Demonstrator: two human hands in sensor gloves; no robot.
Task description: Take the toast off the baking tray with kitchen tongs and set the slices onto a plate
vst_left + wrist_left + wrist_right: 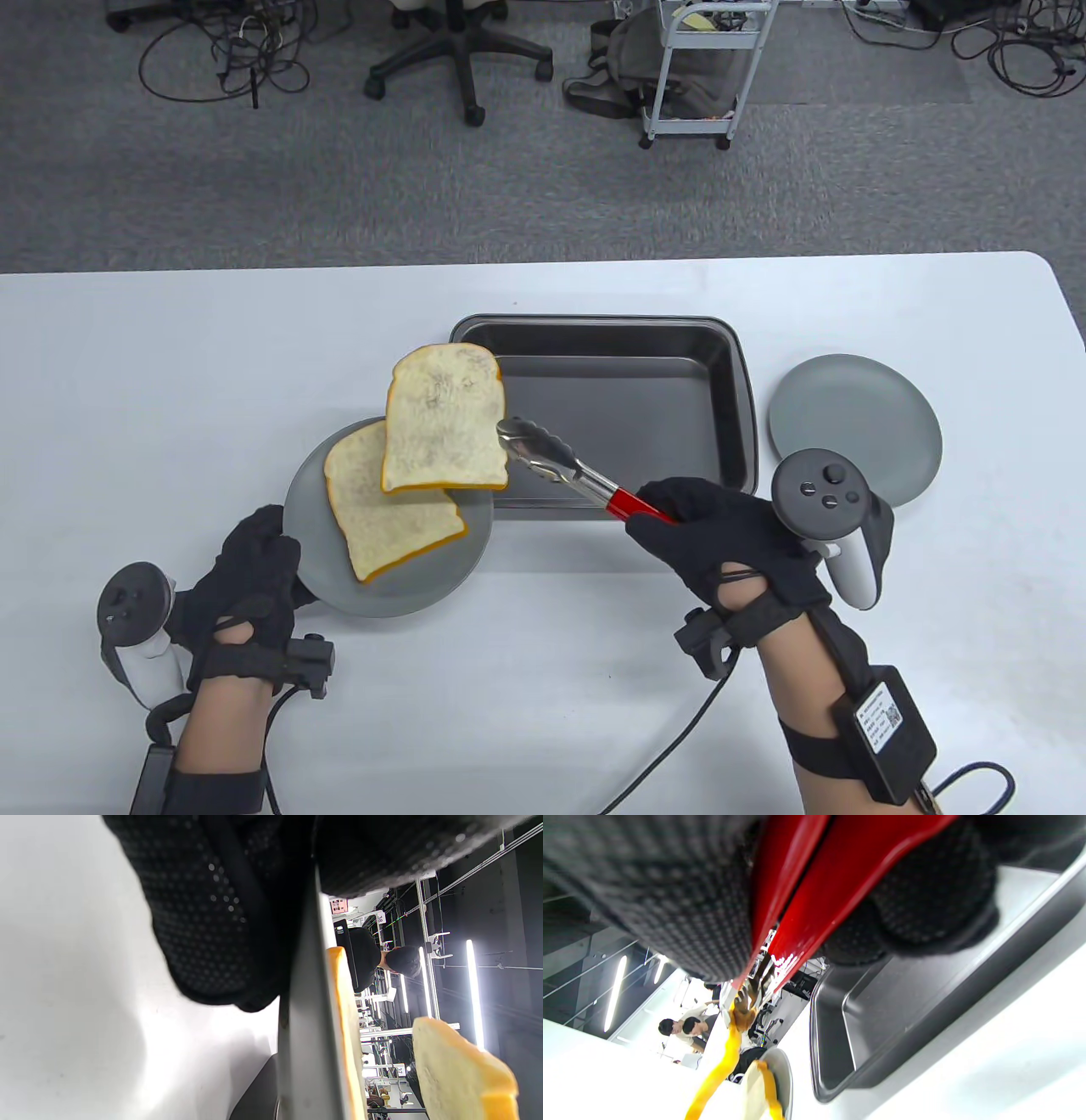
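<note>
My right hand (717, 531) grips the red handles of the metal kitchen tongs (560, 467). The tongs' tips clamp the right edge of a toast slice (443, 420), held in the air above the grey plate (382, 586) and the baking tray's left end. Another toast slice (386, 505) lies flat on that plate. My left hand (250, 573) holds the plate's left rim. The dark baking tray (619, 407) has nothing in it. In the right wrist view the red handles (806, 895) run between my fingers toward the held toast (721, 1065).
A second grey plate (857, 424) with nothing on it sits right of the tray. Cables trail from both wrists over the white table (170, 382). Beyond the far table edge stand an office chair (458, 51) and a white cart (704, 68).
</note>
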